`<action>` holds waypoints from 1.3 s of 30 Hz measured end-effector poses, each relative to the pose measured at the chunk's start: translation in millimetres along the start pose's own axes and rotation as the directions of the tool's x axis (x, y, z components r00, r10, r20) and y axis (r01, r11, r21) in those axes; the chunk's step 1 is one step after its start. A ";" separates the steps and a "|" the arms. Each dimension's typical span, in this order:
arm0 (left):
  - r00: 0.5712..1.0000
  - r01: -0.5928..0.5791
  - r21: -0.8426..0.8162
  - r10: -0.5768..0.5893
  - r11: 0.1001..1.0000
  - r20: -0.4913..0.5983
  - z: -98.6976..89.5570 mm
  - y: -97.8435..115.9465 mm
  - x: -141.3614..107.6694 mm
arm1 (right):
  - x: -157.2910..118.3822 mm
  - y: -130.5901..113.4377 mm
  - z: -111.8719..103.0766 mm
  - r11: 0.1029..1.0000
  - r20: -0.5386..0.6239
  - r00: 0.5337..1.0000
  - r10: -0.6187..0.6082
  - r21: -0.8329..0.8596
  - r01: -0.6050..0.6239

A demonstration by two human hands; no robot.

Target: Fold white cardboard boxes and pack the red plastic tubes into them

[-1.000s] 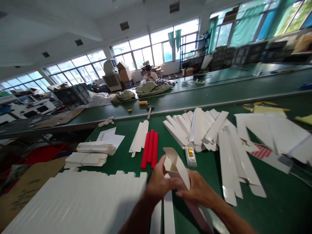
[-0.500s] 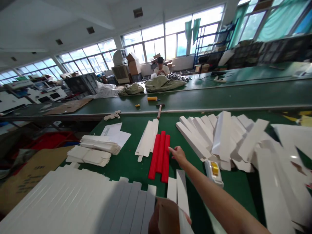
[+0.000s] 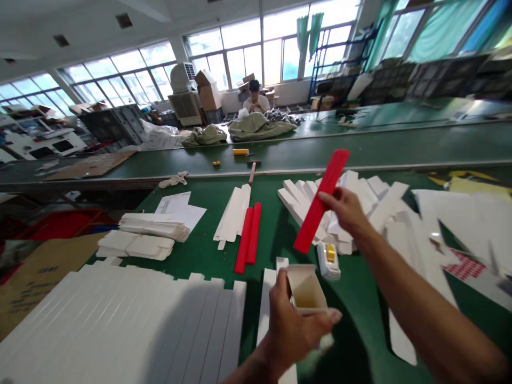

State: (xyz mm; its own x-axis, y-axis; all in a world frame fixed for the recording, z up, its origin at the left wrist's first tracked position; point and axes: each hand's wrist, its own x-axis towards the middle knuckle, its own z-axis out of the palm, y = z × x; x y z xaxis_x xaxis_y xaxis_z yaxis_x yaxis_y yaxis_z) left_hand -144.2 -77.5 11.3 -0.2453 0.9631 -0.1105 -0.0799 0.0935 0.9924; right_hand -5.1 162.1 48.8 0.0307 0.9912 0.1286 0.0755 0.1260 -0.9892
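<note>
My right hand [image 3: 347, 210] grips a long red stick-like roll [image 3: 323, 200], lifted and slanted above the table. Below and left of it, my left hand [image 3: 294, 314] is wrapped round a narrow white cardboard box [image 3: 309, 290], whose open end faces up toward me. The red piece and the box are apart. Two more red rolls [image 3: 248, 240] lie side by side on the green table [image 3: 208, 261], next to flat white cartons [image 3: 233, 213]. A white tape dispenser with yellow tape [image 3: 328, 260] stands just beyond the box.
Flat white cartons [image 3: 120, 325] cover the near left, with bundled cartons [image 3: 136, 245] and paper sheets [image 3: 180, 210] behind. Formed white boxes [image 3: 298, 200] pile up at right. A hammer-like tool [image 3: 252, 172] lies near the table's far edge. Another person [image 3: 256, 98] sits across the farther table.
My right hand has picked up one of three red rolls and moved it right and upward. My left hand has raised the box further into view, its open end now showing.
</note>
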 end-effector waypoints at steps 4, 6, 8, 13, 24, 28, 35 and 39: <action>0.988 -0.157 0.165 0.155 0.974 0.023 32.6 20.6 1.9 | -52.7 -110.8 -100.9 0.903 -0.247 0.904 -0.350 0.167 0.396; 0.979 -0.201 0.216 0.203 0.956 0.010 44.6 23.0 -1.1 | -95.1 -142.6 -125.6 0.835 -0.275 0.850 -0.449 0.210 0.509; 0.968 -0.250 0.214 0.250 0.944 0.028 53.3 23.2 -6.9 | -134.6 -152.7 -133.6 0.808 -0.309 0.824 -0.475 0.218 0.548; 0.939 -0.344 0.198 0.339 0.918 0.064 61.7 24.3 -21.9 | -191.0 -125.0 -121.3 0.811 -0.364 0.805 -0.469 0.186 0.555; 0.804 -0.594 0.272 0.565 0.757 0.184 66.3 9.5 -27.4 | -196.2 -141.2 -106.7 0.781 0.442 0.759 -0.477 -0.182 0.597; 0.749 -0.641 0.342 0.656 0.687 0.086 64.0 -0.1 -18.2 | -190.0 -127.9 -82.9 0.717 0.438 0.758 -0.483 -0.299 0.630; 0.622 -0.695 0.474 0.782 0.541 0.020 52.6 -18.6 -0.5 | -212.1 -59.4 -60.7 0.862 0.348 0.882 -0.317 -0.281 0.421; 0.578 -0.691 0.486 0.813 0.535 -0.073 55.2 -28.6 4.1 | -219.2 -19.6 -53.0 0.994 0.284 0.957 0.051 0.076 -0.075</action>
State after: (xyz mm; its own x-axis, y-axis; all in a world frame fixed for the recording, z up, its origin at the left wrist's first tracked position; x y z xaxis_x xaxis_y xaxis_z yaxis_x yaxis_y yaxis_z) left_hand -89.6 -62.4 -14.6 -0.2777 0.6143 0.7385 0.5962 -0.4926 0.6340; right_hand 39.6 -59.8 43.8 -0.2499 0.9668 0.0527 -0.0031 0.0536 -0.9986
